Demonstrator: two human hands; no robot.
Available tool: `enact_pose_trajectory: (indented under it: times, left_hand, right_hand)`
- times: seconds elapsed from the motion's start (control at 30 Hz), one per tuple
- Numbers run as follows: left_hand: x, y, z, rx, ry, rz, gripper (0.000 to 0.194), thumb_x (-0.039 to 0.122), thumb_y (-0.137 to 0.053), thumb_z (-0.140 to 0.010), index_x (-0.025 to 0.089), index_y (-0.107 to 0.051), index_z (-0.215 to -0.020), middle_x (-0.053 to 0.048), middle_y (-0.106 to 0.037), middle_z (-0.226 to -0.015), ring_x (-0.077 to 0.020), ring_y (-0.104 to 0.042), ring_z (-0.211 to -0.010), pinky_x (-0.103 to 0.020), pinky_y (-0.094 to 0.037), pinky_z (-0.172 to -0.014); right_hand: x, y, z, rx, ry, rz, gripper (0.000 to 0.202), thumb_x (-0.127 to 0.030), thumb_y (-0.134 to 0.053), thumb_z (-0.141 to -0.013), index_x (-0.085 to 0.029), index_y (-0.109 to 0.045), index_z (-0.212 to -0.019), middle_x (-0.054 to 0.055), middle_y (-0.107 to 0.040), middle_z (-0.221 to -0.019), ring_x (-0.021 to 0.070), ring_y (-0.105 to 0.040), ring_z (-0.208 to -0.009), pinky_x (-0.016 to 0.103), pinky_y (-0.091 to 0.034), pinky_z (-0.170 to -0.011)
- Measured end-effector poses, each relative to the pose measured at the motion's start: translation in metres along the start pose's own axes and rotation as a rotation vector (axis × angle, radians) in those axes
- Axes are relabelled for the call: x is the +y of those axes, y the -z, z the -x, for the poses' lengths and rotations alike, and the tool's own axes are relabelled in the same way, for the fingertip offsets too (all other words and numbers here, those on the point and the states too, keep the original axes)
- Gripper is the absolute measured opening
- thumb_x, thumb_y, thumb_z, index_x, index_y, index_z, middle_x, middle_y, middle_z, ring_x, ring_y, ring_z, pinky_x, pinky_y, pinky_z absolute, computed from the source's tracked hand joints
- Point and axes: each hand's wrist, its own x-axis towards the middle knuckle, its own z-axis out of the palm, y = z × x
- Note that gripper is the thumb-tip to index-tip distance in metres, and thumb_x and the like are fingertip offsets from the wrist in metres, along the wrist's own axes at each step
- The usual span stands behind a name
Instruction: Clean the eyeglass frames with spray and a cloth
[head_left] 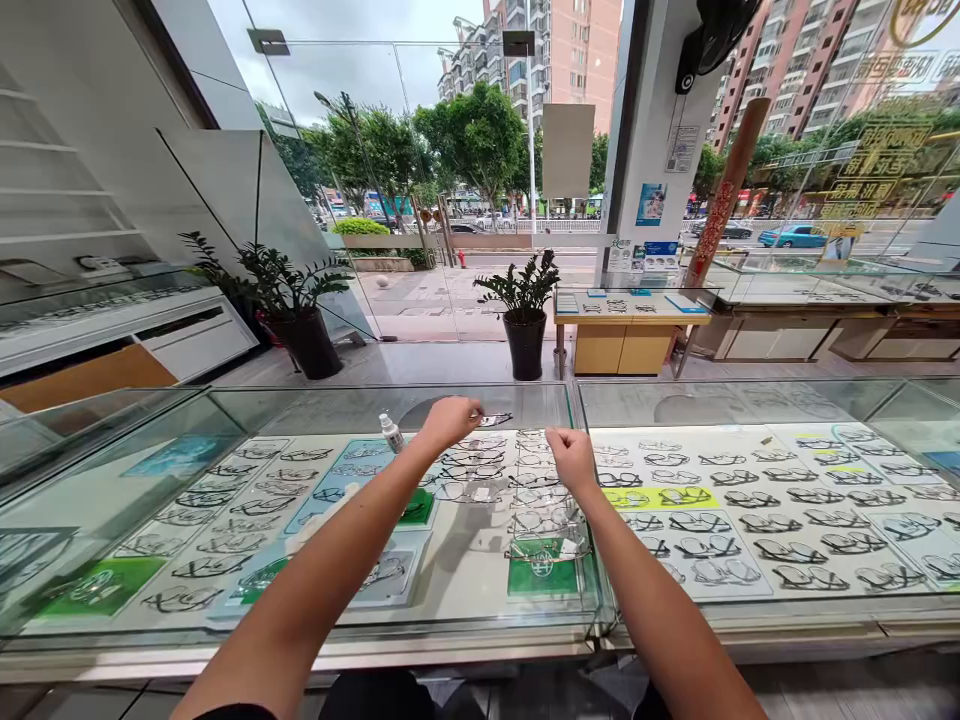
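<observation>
My left hand [454, 419] is closed above the display case, at the near end of a pair of glasses [496, 419] that sticks out to its right. My right hand [571, 456] is a closed fist near the joint between two glass cases; whatever it may hold is hidden. Below and between the hands, rows of eyeglasses [472, 460] lie on the white case floor. A small white spray bottle [391, 433] stands left of my left hand. A green mat [541, 568] with glasses across its top edge lies nearer to me.
More eyeglasses [709, 546] fill the right case, some on a yellow strip [660, 498]. Glass edges and a divider run between the cases. Beyond stand two potted plants [525, 330] and a small display table [634, 318].
</observation>
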Motion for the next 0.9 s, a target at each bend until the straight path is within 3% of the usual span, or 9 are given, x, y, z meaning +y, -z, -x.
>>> enact_pose_trajectory:
  times: [0.13, 0.23, 0.3, 0.4, 0.47, 0.7, 0.9]
  left_hand:
    - [0.021, 0.002, 0.018, 0.122, 0.016, 0.277, 0.032, 0.049, -0.064, -0.088, 0.02, -0.078, -0.092, -0.006, -0.071, -0.079, -0.021, -0.062, -0.075, -0.029, -0.043, -0.068]
    - [0.041, -0.012, 0.034, 0.179, 0.016, 0.525, 0.04, 0.055, -0.061, -0.091, 0.018, -0.074, -0.096, -0.009, -0.074, -0.095, -0.0205, -0.065, -0.083, -0.03, -0.05, -0.074]
    - [0.055, -0.028, 0.046, 0.189, 0.062, 0.867, 0.037, 0.054, -0.071, -0.086, 0.018, -0.072, -0.092, -0.009, -0.075, -0.101, -0.0207, -0.067, -0.091, -0.032, -0.052, -0.082]
    - [0.072, -0.052, 0.061, 0.081, 0.182, 1.428, 0.034, 0.046, -0.088, -0.074, 0.018, -0.07, -0.083, -0.007, -0.075, -0.1, -0.0197, -0.068, -0.094, -0.034, -0.053, -0.09]
    - [0.079, -0.064, 0.067, 0.0, 0.24, 1.622, 0.035, 0.042, -0.093, -0.069, 0.018, -0.069, -0.081, -0.006, -0.075, -0.098, -0.0188, -0.069, -0.094, -0.035, -0.054, -0.093]
    - [0.073, -0.076, 0.073, -0.06, 0.331, 1.741, 0.034, 0.035, -0.097, -0.067, 0.016, -0.075, -0.085, -0.006, -0.076, -0.097, -0.0139, -0.068, -0.087, -0.026, -0.051, -0.079]
    - [0.072, -0.08, 0.074, -0.068, 0.312, 1.663, 0.033, 0.039, -0.095, -0.07, 0.016, -0.075, -0.084, -0.006, -0.074, -0.091, -0.013, -0.065, -0.079, -0.027, -0.05, -0.076]
  right_hand:
    - [0.002, -0.002, -0.001, -0.029, -0.011, -0.082, 0.056, -0.05, -0.057, -0.093, -0.026, -0.022, -0.057, -0.006, -0.018, -0.058, 0.0116, -0.018, -0.057, 0.031, -0.017, -0.056]
    - [0.003, -0.003, -0.001, -0.061, -0.024, -0.146, 0.056, -0.052, -0.057, -0.093, -0.026, -0.022, -0.057, -0.006, -0.018, -0.058, 0.0114, -0.017, -0.057, 0.031, -0.017, -0.056]
    - [0.004, -0.003, -0.002, -0.08, -0.037, -0.181, 0.057, -0.054, -0.057, -0.093, -0.027, -0.023, -0.056, -0.006, -0.019, -0.057, 0.0113, -0.018, -0.056, 0.031, -0.018, -0.056]
    - [0.005, -0.002, -0.003, -0.092, -0.062, -0.22, 0.058, -0.056, -0.058, -0.092, -0.027, -0.025, -0.055, -0.007, -0.02, -0.055, 0.0114, -0.018, -0.054, 0.031, -0.018, -0.055]
    - [0.005, -0.002, -0.004, -0.093, -0.079, -0.237, 0.056, -0.056, -0.06, -0.091, -0.026, -0.028, -0.056, -0.007, -0.023, -0.055, 0.0118, -0.021, -0.054, 0.03, -0.02, -0.054]
    - [-0.004, -0.006, 0.0, -0.231, -0.159, -0.374, 0.027, -0.045, -0.076, -0.08, -0.022, -0.063, -0.082, -0.001, -0.056, -0.075, 0.0154, -0.048, -0.069, 0.028, -0.041, -0.065]
    - [-0.003, -0.012, 0.004, -0.259, -0.187, -0.445, 0.031, -0.039, -0.085, -0.074, -0.024, -0.059, -0.084, 0.0, -0.062, -0.086, 0.0183, -0.057, -0.08, 0.031, -0.047, -0.076]
